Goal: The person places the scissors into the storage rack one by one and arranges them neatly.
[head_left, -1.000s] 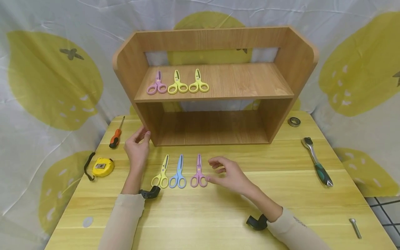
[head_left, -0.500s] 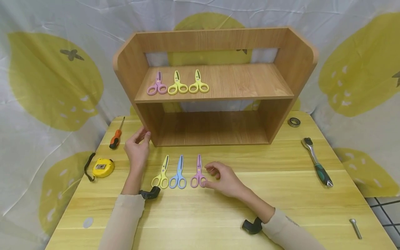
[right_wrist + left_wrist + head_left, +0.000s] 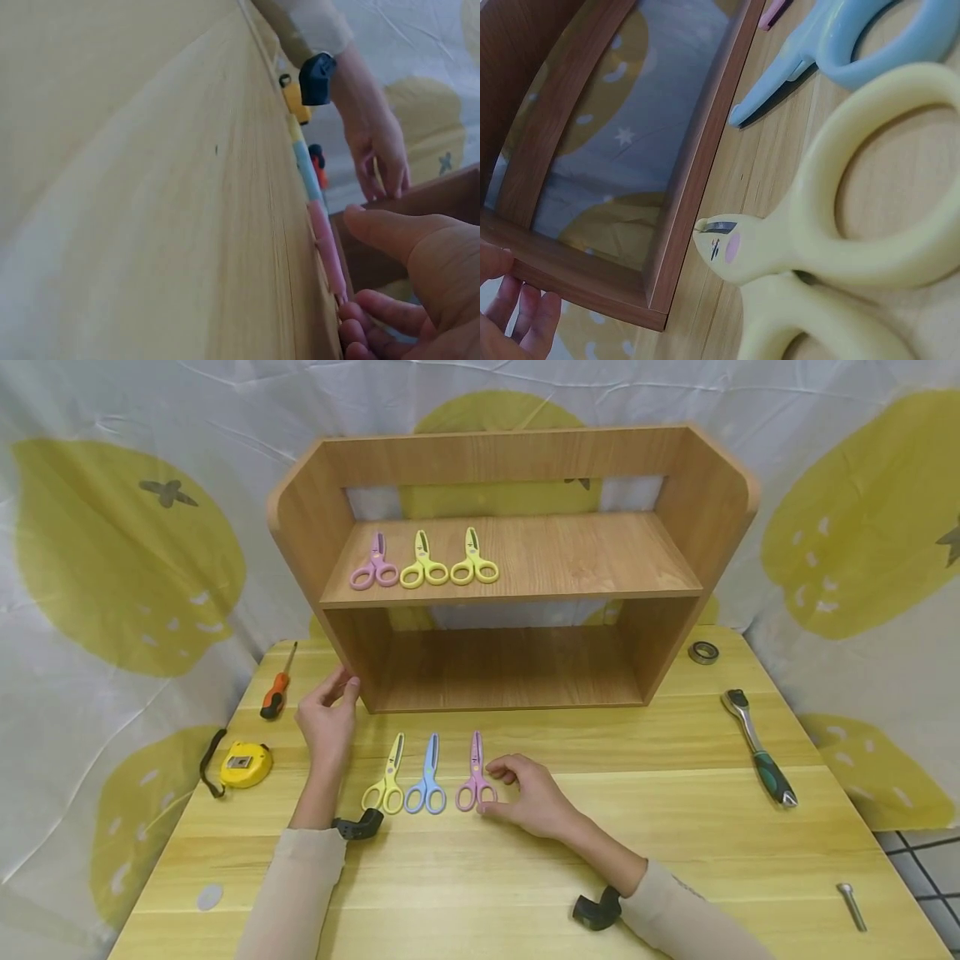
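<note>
At the left end of a two-tier wooden shelf [image 3: 585, 556], my left hand [image 3: 327, 722] grips the edge of the side panel between thumb and fingers. In the left wrist view those fingers [image 3: 541, 319] curl under the panel edge. My right hand [image 3: 531, 797] is beside the pink scissors [image 3: 476, 767], its fingers loosely bent and the thumb right at a handle ring. The right wrist view has the pink scissors [image 3: 324, 240] lying flat, close to the fingertips. Blue scissors [image 3: 431, 767] and yellow scissors [image 3: 393, 767] lie to their left on the table.
Pink scissors [image 3: 378, 550] and two yellow scissors [image 3: 423, 558] lie on the upper tier. On the left are a screwdriver [image 3: 275, 693], tape measure [image 3: 246, 765] and grey disc [image 3: 210, 897]. A bearing [image 3: 703, 652], ratchet wrench [image 3: 761, 752] and bolt [image 3: 852, 907] lie right.
My right hand has moved slightly left and down, its thumb coming to the pink scissors' handle. The left hand has stayed on the shelf's side panel.
</note>
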Motion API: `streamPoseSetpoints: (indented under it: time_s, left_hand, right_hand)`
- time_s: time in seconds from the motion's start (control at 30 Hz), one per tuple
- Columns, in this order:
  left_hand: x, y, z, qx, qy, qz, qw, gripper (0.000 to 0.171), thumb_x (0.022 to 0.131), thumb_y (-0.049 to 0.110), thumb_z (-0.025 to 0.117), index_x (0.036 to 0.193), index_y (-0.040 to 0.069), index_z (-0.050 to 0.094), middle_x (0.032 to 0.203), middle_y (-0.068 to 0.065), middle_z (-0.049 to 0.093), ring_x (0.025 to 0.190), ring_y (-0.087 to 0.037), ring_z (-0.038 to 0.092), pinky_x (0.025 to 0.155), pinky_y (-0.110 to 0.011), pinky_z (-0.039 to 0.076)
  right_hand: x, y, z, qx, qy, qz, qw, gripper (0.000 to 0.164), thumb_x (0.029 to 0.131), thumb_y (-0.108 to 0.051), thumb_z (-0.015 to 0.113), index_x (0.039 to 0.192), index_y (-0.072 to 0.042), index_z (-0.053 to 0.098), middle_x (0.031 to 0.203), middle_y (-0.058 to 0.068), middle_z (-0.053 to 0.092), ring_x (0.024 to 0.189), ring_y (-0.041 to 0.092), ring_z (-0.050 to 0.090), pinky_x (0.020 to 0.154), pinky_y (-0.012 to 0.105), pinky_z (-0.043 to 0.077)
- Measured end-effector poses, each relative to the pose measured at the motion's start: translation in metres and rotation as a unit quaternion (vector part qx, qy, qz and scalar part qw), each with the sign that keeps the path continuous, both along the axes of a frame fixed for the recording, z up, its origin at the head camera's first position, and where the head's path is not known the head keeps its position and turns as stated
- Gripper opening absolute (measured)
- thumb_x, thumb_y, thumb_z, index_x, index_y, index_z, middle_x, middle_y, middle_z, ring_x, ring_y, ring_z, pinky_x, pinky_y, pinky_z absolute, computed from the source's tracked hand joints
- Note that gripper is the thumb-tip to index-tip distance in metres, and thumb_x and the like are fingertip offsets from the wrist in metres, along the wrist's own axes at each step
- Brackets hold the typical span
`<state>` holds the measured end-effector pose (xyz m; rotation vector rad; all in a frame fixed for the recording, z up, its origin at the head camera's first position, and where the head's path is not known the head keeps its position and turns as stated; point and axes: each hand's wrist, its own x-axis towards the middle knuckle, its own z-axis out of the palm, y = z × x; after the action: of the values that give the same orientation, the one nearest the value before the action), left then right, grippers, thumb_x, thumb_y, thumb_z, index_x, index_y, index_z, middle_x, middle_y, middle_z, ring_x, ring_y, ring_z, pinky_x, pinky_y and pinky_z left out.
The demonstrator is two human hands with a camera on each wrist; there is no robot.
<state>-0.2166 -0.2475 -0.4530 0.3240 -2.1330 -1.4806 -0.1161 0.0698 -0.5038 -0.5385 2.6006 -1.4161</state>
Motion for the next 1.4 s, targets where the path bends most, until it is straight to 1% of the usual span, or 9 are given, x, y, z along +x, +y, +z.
streamPoseSetpoints:
  time_s: [0.23, 0.53, 0.6, 0.77, 0.87, 1.0, 1.1, 1.3, 1.4]
  left_hand:
    - [0.000, -0.002, -0.001, 0.004, 0.003, -0.006, 1.0000, 0.032, 0.097, 0.026, 0.075, 0.129, 0.026, 0.074, 0.122, -0.003, 0.077, 0.108, -0.017, 0.072, 0.105, -0.044, 0.051]
    - [0.000, -0.001, -0.001, -0.002, 0.004, -0.005, 1.0000, 0.032, 0.097, 0.027, 0.074, 0.129, 0.025, 0.074, 0.121, -0.004, 0.077, 0.107, -0.016, 0.071, 0.104, -0.043, 0.051]
    - [0.000, -0.001, -0.001, -0.003, 0.004, -0.003, 1.0000, 0.033, 0.097, 0.027, 0.074, 0.129, 0.024, 0.074, 0.121, -0.004, 0.077, 0.107, -0.016, 0.071, 0.103, -0.041, 0.052]
    - [0.000, -0.001, -0.002, -0.007, 0.002, 0.002, 1.0000, 0.032, 0.096, 0.027, 0.075, 0.129, 0.025, 0.074, 0.119, -0.005, 0.078, 0.106, -0.013, 0.071, 0.100, -0.035, 0.053]
    - [-0.001, -0.002, -0.003, -0.008, 0.002, 0.003, 1.0000, 0.032, 0.096, 0.027, 0.075, 0.128, 0.024, 0.075, 0.118, -0.005, 0.078, 0.105, -0.010, 0.071, 0.097, -0.029, 0.053]
    - [-0.002, -0.002, -0.002, -0.003, 0.002, 0.007, 1.0000, 0.032, 0.095, 0.026, 0.076, 0.127, 0.022, 0.075, 0.118, -0.005, 0.078, 0.101, -0.005, 0.071, 0.089, -0.018, 0.051]
    - [-0.002, -0.001, -0.001, 0.002, -0.002, 0.009, 1.0000, 0.033, 0.095, 0.025, 0.077, 0.127, 0.021, 0.075, 0.118, -0.005, 0.078, 0.100, -0.003, 0.071, 0.085, -0.014, 0.050]
    - [-0.002, 0.000, -0.001, 0.002, -0.006, 0.006, 1.0000, 0.033, 0.095, 0.026, 0.076, 0.128, 0.022, 0.075, 0.119, -0.005, 0.077, 0.107, -0.009, 0.072, 0.096, -0.027, 0.054]
    - [-0.001, 0.000, -0.001, 0.000, -0.005, 0.008, 1.0000, 0.033, 0.095, 0.026, 0.076, 0.128, 0.023, 0.075, 0.119, -0.005, 0.078, 0.108, -0.012, 0.072, 0.095, -0.027, 0.054]
  right_hand:
    - [-0.001, -0.006, 0.001, 0.031, 0.001, -0.009, 0.999, 0.058, 0.076, -0.034, 0.093, 0.123, -0.010, 0.069, 0.110, -0.001, 0.066, 0.099, 0.012, 0.055, 0.091, 0.033, 0.049]
    - [0.001, -0.014, 0.007, 0.081, 0.015, -0.022, 0.996, 0.056, 0.072, -0.033, 0.095, 0.118, -0.009, 0.072, 0.106, 0.000, 0.063, 0.094, 0.015, 0.053, 0.083, 0.032, 0.047]
    - [0.001, -0.015, 0.009, 0.089, 0.016, -0.023, 0.996, 0.054, 0.072, -0.032, 0.095, 0.116, -0.009, 0.073, 0.105, -0.001, 0.064, 0.093, 0.015, 0.053, 0.082, 0.031, 0.047]
    - [-0.003, -0.015, 0.013, 0.097, 0.018, -0.018, 0.995, 0.041, 0.077, -0.027, 0.091, 0.110, -0.008, 0.076, 0.099, 0.000, 0.066, 0.090, 0.015, 0.056, 0.080, 0.031, 0.048]
    - [-0.005, -0.012, 0.016, 0.084, -0.008, -0.016, 0.996, 0.037, 0.079, -0.025, 0.089, 0.109, -0.009, 0.075, 0.097, -0.001, 0.067, 0.089, 0.014, 0.057, 0.078, 0.028, 0.049]
    - [-0.008, -0.006, 0.019, 0.031, -0.047, -0.016, 0.998, 0.033, 0.082, -0.020, 0.086, 0.109, -0.007, 0.072, 0.093, -0.001, 0.069, 0.085, 0.012, 0.061, 0.072, 0.025, 0.053]
    - [-0.010, -0.002, 0.019, -0.012, -0.057, -0.016, 0.998, 0.029, 0.083, -0.015, 0.085, 0.107, -0.005, 0.071, 0.088, -0.001, 0.070, 0.080, 0.011, 0.065, 0.068, 0.024, 0.056]
    - [-0.008, 0.002, 0.025, -0.049, -0.056, -0.020, 0.997, 0.030, 0.082, -0.008, 0.083, 0.110, -0.004, 0.071, 0.084, -0.003, 0.070, 0.076, 0.011, 0.067, 0.068, 0.024, 0.058]
    - [-0.005, 0.003, 0.036, -0.058, -0.054, -0.029, 0.996, 0.031, 0.082, -0.006, 0.081, 0.112, -0.004, 0.072, 0.084, -0.002, 0.070, 0.077, 0.013, 0.067, 0.069, 0.025, 0.058]
